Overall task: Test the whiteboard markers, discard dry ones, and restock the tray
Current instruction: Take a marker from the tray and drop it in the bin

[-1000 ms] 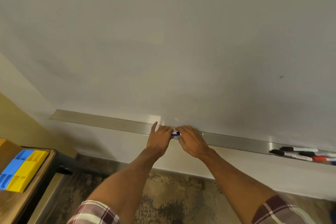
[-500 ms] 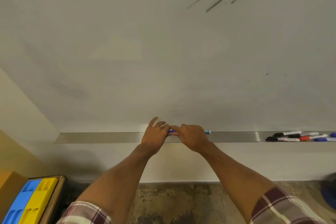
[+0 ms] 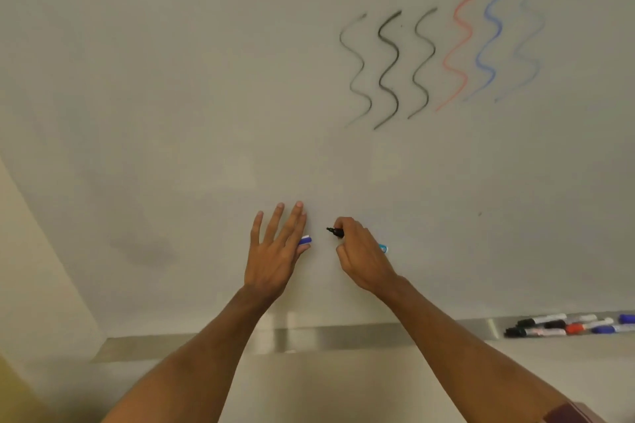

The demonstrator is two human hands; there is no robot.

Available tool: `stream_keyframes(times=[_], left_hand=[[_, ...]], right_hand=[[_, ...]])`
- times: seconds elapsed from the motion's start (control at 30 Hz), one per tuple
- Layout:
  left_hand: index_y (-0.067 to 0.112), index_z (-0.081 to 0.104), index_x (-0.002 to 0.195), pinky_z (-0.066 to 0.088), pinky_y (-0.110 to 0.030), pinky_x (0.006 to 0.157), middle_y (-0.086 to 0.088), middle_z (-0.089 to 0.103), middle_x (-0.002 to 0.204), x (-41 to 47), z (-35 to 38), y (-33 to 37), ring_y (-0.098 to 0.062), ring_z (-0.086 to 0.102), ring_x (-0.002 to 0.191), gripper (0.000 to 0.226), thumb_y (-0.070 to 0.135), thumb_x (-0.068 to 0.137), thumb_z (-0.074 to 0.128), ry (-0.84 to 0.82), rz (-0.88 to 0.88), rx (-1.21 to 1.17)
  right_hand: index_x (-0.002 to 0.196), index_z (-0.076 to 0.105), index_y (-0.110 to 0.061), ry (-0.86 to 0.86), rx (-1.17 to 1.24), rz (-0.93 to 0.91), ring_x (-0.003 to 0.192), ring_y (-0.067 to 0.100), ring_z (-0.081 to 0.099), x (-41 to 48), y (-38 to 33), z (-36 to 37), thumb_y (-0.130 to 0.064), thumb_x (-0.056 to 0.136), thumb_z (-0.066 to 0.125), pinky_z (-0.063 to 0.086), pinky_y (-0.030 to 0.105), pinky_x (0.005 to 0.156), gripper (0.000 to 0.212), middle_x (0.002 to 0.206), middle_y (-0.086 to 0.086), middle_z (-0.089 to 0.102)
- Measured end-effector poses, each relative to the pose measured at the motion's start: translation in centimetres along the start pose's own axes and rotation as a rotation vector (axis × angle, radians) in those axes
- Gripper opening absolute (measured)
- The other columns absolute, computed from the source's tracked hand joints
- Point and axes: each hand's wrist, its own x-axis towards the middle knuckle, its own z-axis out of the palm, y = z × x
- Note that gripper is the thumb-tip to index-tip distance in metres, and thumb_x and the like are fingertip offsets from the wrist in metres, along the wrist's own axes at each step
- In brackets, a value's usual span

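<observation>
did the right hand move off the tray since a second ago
Yes. The right hand, holding the uncapped marker, has risen from the tray up onto the whiteboard.

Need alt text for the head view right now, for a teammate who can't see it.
The right hand holds an uncapped marker near the whiteboard; the left hand pinches its blue cap. Six squiggles are drawn upper right; more markers lie in the tray.
</observation>
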Motion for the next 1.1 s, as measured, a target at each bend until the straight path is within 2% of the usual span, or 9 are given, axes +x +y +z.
stream_keyframes(times=[0.13, 0.27, 0.37, 0.5, 0.6, 0.7, 0.83, 0.97, 1.1], left_hand=[[0.012, 0.029, 0.152, 0.018, -0.057, 0.115, -0.005, 0.016, 0.161, 6.2, -3.0, -2.0, -0.033, 0.017, 0.147, 0.059, 0.044, 0.103, 0.032, 0.1, -0.014, 0.049], [0.012, 0.024, 0.153, 0.014, -0.057, 0.117, -0.006, 0.013, 0.161, 12.2, -6.6, -3.7, -0.032, 0.012, 0.148, 0.06, 0.045, 0.103, 0.03, 0.197, -0.026, 0.099], [0.013, 0.019, 0.154, 0.01, -0.056, 0.118, -0.006, 0.01, 0.162, 16.2, -9.2, -5.0, -0.031, 0.009, 0.149, 0.062, 0.048, 0.103, 0.025, 0.242, -0.031, 0.146], [0.014, 0.014, 0.155, 0.005, -0.053, 0.119, -0.006, 0.01, 0.162, 20.0, -11.7, -6.5, -0.03, 0.008, 0.149, 0.065, 0.053, 0.102, 0.014, 0.289, -0.051, 0.164], [0.012, 0.015, 0.154, 0.004, -0.049, 0.12, -0.007, 0.011, 0.162, 21.9, -12.5, -7.5, -0.029, 0.007, 0.149, 0.064, 0.051, 0.103, 0.015, 0.326, -0.042, 0.131], [0.011, 0.016, 0.154, 0.005, -0.046, 0.121, -0.008, 0.011, 0.161, 22.9, -12.5, -8.3, -0.029, 0.006, 0.149, 0.063, 0.048, 0.103, 0.021, 0.343, -0.008, 0.107], [0.013, 0.012, 0.154, 0.003, -0.043, 0.121, -0.006, 0.009, 0.161, 23.3, -12.2, -8.7, -0.026, 0.005, 0.149, 0.063, 0.05, 0.103, 0.012, 0.345, -0.021, 0.061], [0.013, 0.01, 0.154, 0.001, -0.041, 0.122, -0.004, 0.006, 0.161, 23.4, -11.7, -8.9, -0.024, 0.003, 0.149, 0.062, 0.049, 0.103, 0.014, 0.38, -0.011, 0.058], [0.014, 0.009, 0.154, 0.002, -0.041, 0.122, -0.003, 0.005, 0.161, 23.5, -11.4, -9.1, -0.024, 0.004, 0.149, 0.062, 0.049, 0.103, 0.016, 0.397, -0.006, 0.062]], right_hand=[[0.12, 0.05, -0.01, 0.118, 0.143, -0.045, 0.073, 0.012, 0.05, 4.8, -1.3, -3.5, -0.001, 0.087, 0.046, 0.042, 0.02, 0.068, 0.035, 0.105, 0.004, 0.054], [0.132, 0.046, -0.014, 0.249, 0.202, -0.157, 0.092, 0.006, 0.057, 9.3, -3.3, -7.0, -0.011, 0.094, 0.049, 0.046, 0.017, 0.081, 0.038, 0.111, 0.0, 0.059], [0.13, 0.046, -0.014, 0.334, 0.253, -0.201, 0.067, -0.003, 0.051, 11.9, -5.0, -9.6, -0.017, 0.096, 0.053, 0.039, 0.006, 0.065, 0.035, 0.093, -0.004, 0.057], [0.109, 0.056, -0.013, 0.466, 0.223, -0.317, 0.064, 0.0, 0.051, 14.8, -6.3, -11.5, -0.016, 0.098, 0.048, 0.043, 0.018, 0.062, 0.015, 0.086, -0.009, 0.052], [0.12, 0.058, -0.014, 0.495, 0.255, -0.368, 0.079, 0.006, 0.058, 16.2, -6.9, -12.2, -0.012, 0.098, 0.044, 0.05, 0.023, 0.07, 0.026, 0.101, -0.004, 0.06], [0.129, 0.05, -0.014, 0.469, 0.239, -0.421, 0.072, 0.012, 0.055, 17.0, -7.2, -12.5, -0.005, 0.09, 0.048, 0.05, 0.029, 0.063, 0.039, 0.103, -0.003, 0.06], [0.115, 0.048, -0.019, 0.578, 0.102, -0.483, 0.072, 0.004, 0.047, 17.8, -7.5, -12.3, -0.025, 0.082, 0.069, 0.044, 0.018, 0.067, 0.039, 0.091, -0.004, 0.056], [0.109, 0.063, -0.008, 0.731, 0.079, -0.511, 0.077, 0.014, 0.06, 18.9, -8.2, -12.2, -0.04, 0.096, 0.046, 0.052, 0.03, 0.067, 0.039, 0.091, 0.007, 0.065], [0.126, 0.049, -0.01, 0.798, 0.061, -0.398, 0.069, 0.01, 0.056, 19.7, -8.4, -12.0, -0.035, 0.093, 0.048, 0.05, 0.023, 0.062, 0.041, 0.09, 0.01, 0.067]])
